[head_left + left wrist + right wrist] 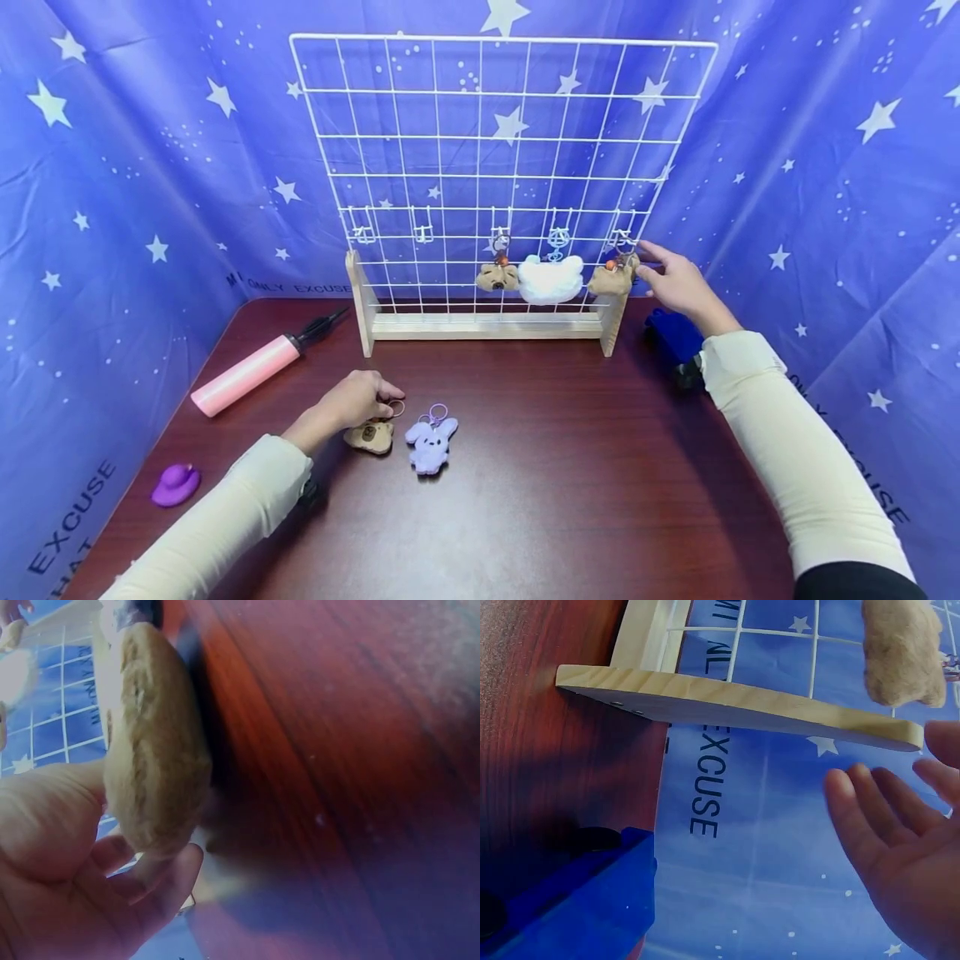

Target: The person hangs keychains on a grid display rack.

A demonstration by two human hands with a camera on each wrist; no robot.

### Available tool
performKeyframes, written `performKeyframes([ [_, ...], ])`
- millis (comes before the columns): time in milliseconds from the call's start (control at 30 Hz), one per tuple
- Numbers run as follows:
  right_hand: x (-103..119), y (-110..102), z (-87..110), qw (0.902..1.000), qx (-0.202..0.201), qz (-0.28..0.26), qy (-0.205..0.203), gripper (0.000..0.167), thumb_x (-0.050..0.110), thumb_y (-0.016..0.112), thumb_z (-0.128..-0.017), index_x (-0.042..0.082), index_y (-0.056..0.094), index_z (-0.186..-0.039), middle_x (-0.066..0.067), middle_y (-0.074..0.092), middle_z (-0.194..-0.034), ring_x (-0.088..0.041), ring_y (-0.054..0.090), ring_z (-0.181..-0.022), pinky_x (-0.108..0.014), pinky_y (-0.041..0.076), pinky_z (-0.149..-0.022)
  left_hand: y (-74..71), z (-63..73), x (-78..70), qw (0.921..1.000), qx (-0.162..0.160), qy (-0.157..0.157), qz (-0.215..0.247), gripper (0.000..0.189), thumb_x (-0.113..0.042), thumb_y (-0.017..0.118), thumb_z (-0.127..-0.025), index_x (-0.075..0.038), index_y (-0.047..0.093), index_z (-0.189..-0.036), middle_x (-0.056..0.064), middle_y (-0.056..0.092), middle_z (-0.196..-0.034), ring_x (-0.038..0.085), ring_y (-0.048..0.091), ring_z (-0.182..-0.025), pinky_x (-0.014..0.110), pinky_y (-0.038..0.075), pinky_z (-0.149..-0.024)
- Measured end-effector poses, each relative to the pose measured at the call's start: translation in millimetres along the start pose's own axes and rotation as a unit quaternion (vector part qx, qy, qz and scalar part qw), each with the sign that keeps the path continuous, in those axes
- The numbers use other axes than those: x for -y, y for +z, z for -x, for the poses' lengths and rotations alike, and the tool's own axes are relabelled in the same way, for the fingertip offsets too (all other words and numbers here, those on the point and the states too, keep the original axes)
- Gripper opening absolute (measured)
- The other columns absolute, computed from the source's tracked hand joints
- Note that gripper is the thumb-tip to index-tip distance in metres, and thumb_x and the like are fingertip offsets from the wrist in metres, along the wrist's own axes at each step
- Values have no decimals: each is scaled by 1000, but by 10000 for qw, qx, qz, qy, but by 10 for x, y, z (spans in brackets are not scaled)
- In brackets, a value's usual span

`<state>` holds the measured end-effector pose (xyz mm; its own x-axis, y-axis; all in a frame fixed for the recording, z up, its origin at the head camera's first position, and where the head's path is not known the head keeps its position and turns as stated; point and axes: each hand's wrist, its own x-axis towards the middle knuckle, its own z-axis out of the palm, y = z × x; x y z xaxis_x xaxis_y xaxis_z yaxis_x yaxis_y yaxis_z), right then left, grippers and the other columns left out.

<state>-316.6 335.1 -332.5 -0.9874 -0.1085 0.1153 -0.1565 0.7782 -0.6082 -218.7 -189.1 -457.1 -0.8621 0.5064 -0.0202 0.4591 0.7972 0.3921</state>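
In the head view my left hand (352, 402) pinches a brown plush keychain (369, 437) low over the table, its metal ring (396, 407) at the fingertips. The left wrist view has this plush (157, 742) edge-on between thumb and fingers. Just right of it lies a lilac bunny keychain (431, 446). My right hand (678, 287) reaches to the right end of a white wire grid (480, 156), beside a hanging brown plush keychain (611, 279). Its fingers are loosely extended and apart from that plush (904, 652) in the right wrist view.
A white plush (551, 279) and another brown plush (498, 277) hang from hooks on the grid. Two hooks at left, one of them here (423, 233), hold nothing. Around lie a pink pump (247, 375), a purple hat-shaped item (176, 485) and a blue toy vehicle (673, 337).
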Motion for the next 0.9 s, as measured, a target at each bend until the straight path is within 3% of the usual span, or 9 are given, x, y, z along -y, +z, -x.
performKeyframes([
  [133, -22, 5, -38, 9993, 319, 184, -43, 57, 24, 44, -108, 9, 28, -161, -29, 48, -151, -6, 65, -69, -23, 52, -61, 1, 0, -12, 9999, -45, -139, -21, 23, -11, 81, -84, -15, 82, -107, -4, 79, -98, 16, 67, -88, 38, 56, -86],
  [333, -38, 10, -54, 9994, 241, 143, -203, 53, 18, 41, -109, 6, 30, -160, -34, 63, -129, -23, 73, -79, -24, 56, -63, 0, -6, -32, 9985, -130, -503, -179, 15, -16, 82, -84, -22, 79, -97, -10, 76, -83, 9, 69, -82, 38, 57, -77],
  [467, -50, 22, -64, 9993, 131, 218, -263, 53, 19, 44, -109, 6, 33, -159, -34, 69, -116, -22, 73, -70, -32, 60, -63, 0, 5, -42, 9969, -213, -643, -400, 15, -21, 83, -83, -29, 73, -90, -15, 73, -75, 10, 67, -76, 37, 53, -64],
  [633, -75, 49, -64, 9989, 30, 369, -274, 52, 25, 43, -110, 8, 35, -159, -31, 72, -110, -22, 73, -67, -46, 61, -70, 19, 24, -56, 9960, -303, -690, -476, 17, -21, 82, -84, -32, 69, -86, -18, 70, -72, 11, 66, -74, 38, 52, -62],
  [733, -113, 78, -35, 9987, 113, 445, -209, 53, 26, 42, -110, 8, 34, -159, -31, 71, -112, -25, 74, -68, -48, 61, -73, 81, 51, -55, 9965, -271, -671, -428, 17, -21, 81, -85, -33, 69, -86, -18, 72, -75, 8, 66, -75, 38, 53, -63],
  [900, -101, 25, -36, 9986, 313, 386, -198, 54, 26, 40, -110, 7, 30, -160, -33, 70, -115, -25, 74, -70, -42, 60, -67, 55, 45, -57, 9974, -354, -513, -352, 14, -20, 80, -87, -32, 76, -92, -16, 76, -82, 9, 70, -81, 40, 56, -69],
])
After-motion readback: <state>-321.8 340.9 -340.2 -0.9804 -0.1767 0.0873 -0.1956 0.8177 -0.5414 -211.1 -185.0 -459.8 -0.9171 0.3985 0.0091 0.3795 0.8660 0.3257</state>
